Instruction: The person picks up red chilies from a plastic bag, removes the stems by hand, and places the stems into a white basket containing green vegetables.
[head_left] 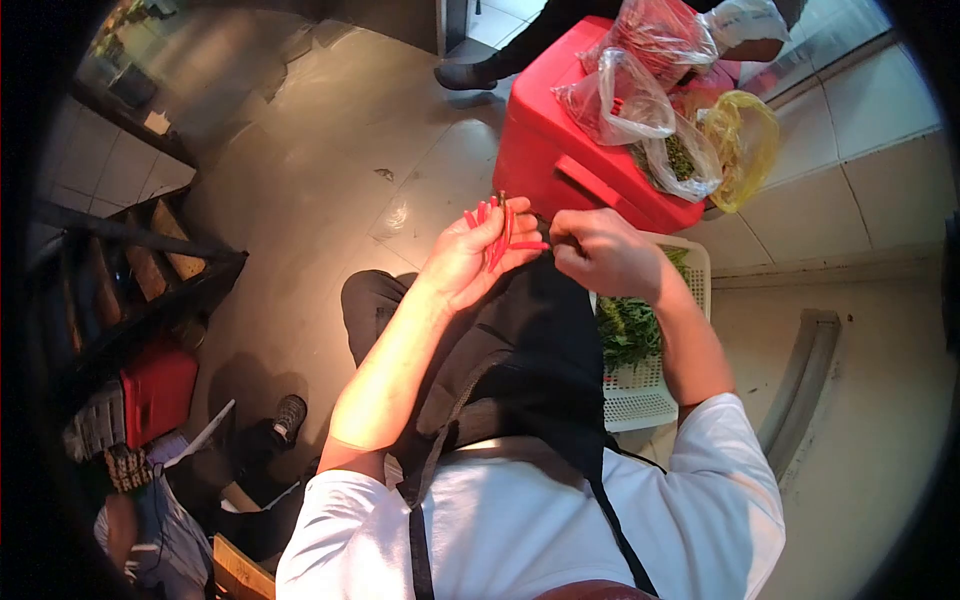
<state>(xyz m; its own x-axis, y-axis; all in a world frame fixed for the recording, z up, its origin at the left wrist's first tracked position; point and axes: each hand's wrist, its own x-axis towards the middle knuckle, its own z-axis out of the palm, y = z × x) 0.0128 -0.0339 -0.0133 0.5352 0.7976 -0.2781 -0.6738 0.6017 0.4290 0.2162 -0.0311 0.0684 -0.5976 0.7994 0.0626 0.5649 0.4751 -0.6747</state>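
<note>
Several slim red chili peppers [507, 237] lie across the palm of my left hand [465, 262], with the thumb closed over them. One chili points sideways toward my right hand [608, 252], which is held just to the right with its fingers curled in a pinch. Whatever the right fingertips hold, if anything, is hidden. Both hands are above the black apron [510, 350] on my lap. Under my right forearm stands a white plastic basket [640, 408] with leafy greens [630, 330] in it.
A large red box [540, 150] stands ahead, bearing a clear bag [625, 95] with red contents, a bag of small green pieces [685, 165] and a yellow bag [745, 140]. A person's foot [465, 77] is behind it. Another person sits at lower left, near a dark rack [150, 260].
</note>
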